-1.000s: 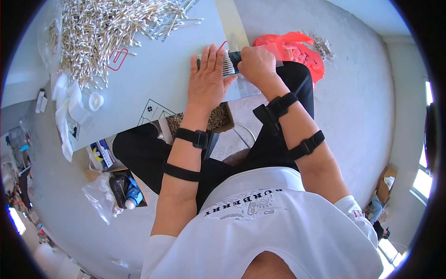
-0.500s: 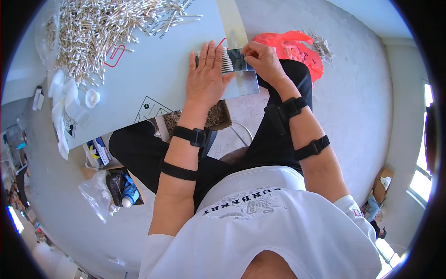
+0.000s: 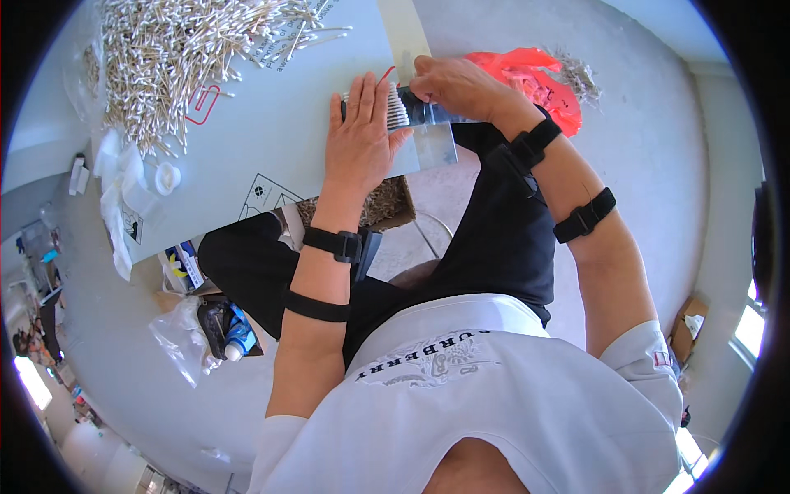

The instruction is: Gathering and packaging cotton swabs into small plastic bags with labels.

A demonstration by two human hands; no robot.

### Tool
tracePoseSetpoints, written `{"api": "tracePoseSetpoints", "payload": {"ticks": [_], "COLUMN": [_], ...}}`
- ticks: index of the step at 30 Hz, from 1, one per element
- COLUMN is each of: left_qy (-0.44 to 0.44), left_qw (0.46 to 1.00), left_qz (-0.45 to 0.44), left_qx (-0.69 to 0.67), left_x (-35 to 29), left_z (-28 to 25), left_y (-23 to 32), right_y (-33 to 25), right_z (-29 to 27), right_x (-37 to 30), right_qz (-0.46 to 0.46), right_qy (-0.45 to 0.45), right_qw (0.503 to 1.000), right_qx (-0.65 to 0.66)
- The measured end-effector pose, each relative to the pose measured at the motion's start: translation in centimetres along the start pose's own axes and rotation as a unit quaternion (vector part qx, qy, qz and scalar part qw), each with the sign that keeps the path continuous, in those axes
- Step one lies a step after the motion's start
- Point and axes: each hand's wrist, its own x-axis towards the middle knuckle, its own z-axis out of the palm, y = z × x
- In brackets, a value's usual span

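Note:
My left hand (image 3: 359,140) lies flat with fingers stretched over a row of cotton swabs (image 3: 397,109), its thumb spread to the right. The white-tipped swabs lie side by side in a neat row, partly hidden under that hand. A dark, shiny strip (image 3: 421,114) extends from the row toward the board's right end. Just above this strip, my right hand (image 3: 461,87) is closed, fingers curled and pinched. Whatever sits between its fingertips is too small or hidden to make out.
Loose cotton swabs (image 3: 173,66) are heaped at the board's (image 3: 280,136) far left, near a white roll (image 3: 167,178) and white strips (image 3: 119,198). Below the board stands a box of swabs (image 3: 391,204). A red plastic bag (image 3: 535,82) lies on the floor at the right.
My right hand has shifted slightly left and away from me, turning so its forearm angles out more to the right. The left hand stays flat on the swabs, nearly in place.

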Motion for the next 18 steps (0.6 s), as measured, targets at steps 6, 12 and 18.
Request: {"api": "tracePoseSetpoints", "payload": {"ticks": [6,12,18], "left_qy": [-0.001,0.007,0.002], "left_qw": [1.0,1.0,0.999], "left_qz": [-0.009,-0.026,-0.025], "left_qx": [0.006,0.014,0.032], "left_x": [0.1,0.3,0.4], "left_z": [0.2,0.8,0.9], "left_y": [0.6,1.2,1.2], "right_y": [-0.8,-4.4,-6.6], "right_z": [1.6,2.6,1.5], "right_x": [-1.1,-1.0,0.9], "right_qz": [0.125,0.278,0.302], "right_qy": [0.182,0.173,0.088], "right_qw": [0.968,0.939,0.948], "right_qx": [0.119,0.106,-0.037]}}
